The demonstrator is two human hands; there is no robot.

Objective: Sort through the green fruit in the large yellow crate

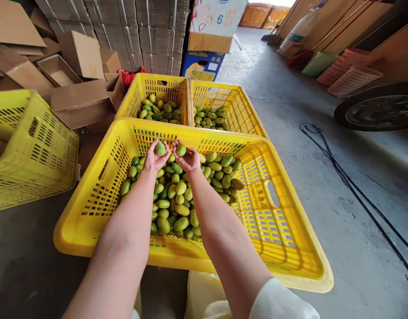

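My left hand (pixel 152 160) is cupped palm up under a green mango (pixel 160 148). Beside it, my right hand (pixel 191 160) holds a smaller green mango (pixel 181 150) against its curled fingers. Both hands are above the large yellow crate (pixel 204 261), close to its far wall. Many loose green and yellowish mangoes (pixel 181 209) lie on that crate's floor, mostly in its left and middle part. My forearms hide some of them.
Behind stand two more yellow crates (pixel 131 98) (pixel 247 110) holding mangoes. A yellow-green crate (pixel 54 150) and cardboard boxes (pixel 81 99) are at left. Stacked flattened cartons (pixel 157 40) stand behind. At right are a black cable (pixel 343 175) and a wheel (pixel 383 106).
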